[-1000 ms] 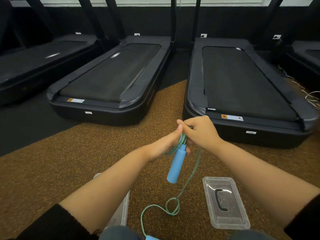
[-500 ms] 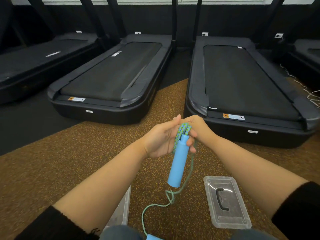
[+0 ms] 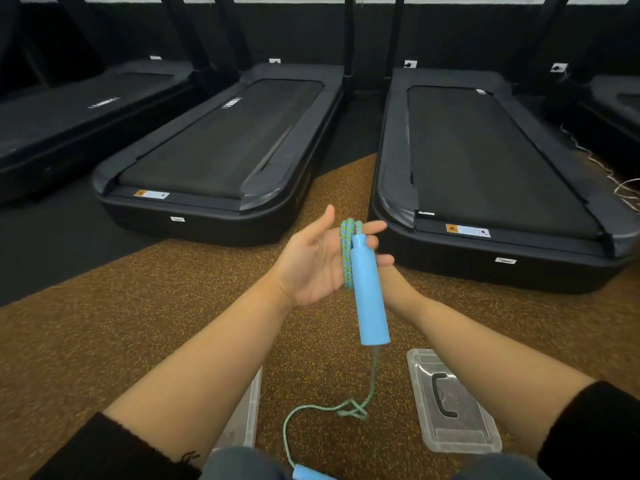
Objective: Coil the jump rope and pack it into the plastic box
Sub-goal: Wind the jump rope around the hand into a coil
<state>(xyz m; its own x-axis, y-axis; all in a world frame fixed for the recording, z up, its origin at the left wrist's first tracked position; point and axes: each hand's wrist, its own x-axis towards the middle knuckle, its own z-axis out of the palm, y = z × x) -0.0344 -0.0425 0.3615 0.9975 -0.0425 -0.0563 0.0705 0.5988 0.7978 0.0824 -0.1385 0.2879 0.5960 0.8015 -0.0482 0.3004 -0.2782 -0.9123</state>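
My left hand [image 3: 311, 268] is held palm up with fingers spread. Several loops of the green-and-blue jump rope [image 3: 346, 251] hang over its fingers. One blue handle [image 3: 369, 292] dangles from the loops in front of the palm. My right hand [image 3: 396, 287] sits behind the left hand and the handle, so only its wrist shows. The rest of the rope [image 3: 346, 410] trails down to the floor and ends at the second blue handle [image 3: 306, 474] at the bottom edge. The clear plastic box [image 3: 247, 420] lies partly under my left forearm.
The box's clear lid [image 3: 460, 434], with a black handle, lies on the speckled brown floor at the right. Black treadmills [image 3: 221, 150] [image 3: 485, 161] stand ahead, with a gap of floor between them. White cables [image 3: 623, 188] lie at the far right.
Both hands rose. My left hand opened palm up under the rope loops, and my right hand slipped from on top to behind it. The handle now hangs straighter.
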